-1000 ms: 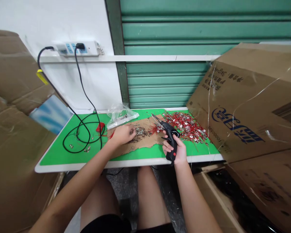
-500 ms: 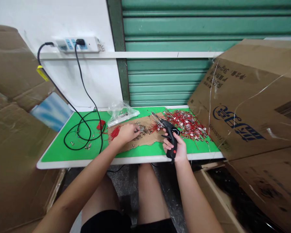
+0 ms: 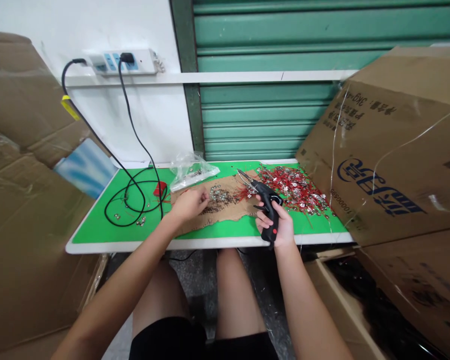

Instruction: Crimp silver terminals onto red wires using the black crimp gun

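My right hand is wrapped around the grip of a black pistol-shaped soldering gun. Its metal tip points up and left over the cardboard sheet. Over the left part of that torn cardboard sheet is my left hand, thumb and fingers drawn together; whatever is between them is too small to make out. Small silvery metal parts lie just right of my left fingers, among dark specks. Red wires with metal pieces form a large tangled heap beyond the soldering gun.
A clear plastic bag with small parts lies at the back. Black cable coils on the left of the green tabletop, near a red piece. A power strip is on the wall. Large cardboard flanks the right side.
My left hand has shifted left from the metal parts, now covering where the red wires lay. The soldering gun stays nearly in place over the sheet. The whole view has shifted slightly.
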`<state>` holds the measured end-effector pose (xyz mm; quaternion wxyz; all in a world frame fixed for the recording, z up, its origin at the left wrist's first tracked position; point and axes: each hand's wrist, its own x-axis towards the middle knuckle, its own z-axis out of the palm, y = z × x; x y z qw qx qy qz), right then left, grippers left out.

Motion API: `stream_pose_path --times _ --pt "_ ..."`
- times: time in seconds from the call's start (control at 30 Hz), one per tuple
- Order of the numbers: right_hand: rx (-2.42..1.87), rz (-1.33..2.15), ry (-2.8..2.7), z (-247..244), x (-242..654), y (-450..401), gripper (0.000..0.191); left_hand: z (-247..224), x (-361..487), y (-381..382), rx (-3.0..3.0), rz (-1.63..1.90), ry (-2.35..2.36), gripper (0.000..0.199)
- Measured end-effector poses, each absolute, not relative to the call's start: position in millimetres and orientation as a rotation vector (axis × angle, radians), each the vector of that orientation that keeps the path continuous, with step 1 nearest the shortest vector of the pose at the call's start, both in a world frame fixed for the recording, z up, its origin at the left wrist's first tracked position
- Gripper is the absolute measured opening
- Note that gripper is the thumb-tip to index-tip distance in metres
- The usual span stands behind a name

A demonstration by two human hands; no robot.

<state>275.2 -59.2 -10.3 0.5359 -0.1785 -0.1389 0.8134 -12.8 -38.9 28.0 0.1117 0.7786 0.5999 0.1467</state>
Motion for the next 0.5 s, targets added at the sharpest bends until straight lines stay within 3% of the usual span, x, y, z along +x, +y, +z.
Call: stream_pose_path --times 0.5 --pt "-0.472 1.937 -0.409 -9.6 275.9 -59.1 0.026 8.9 -23.9 -65.0 2.215 0.485 1.848 0.025"
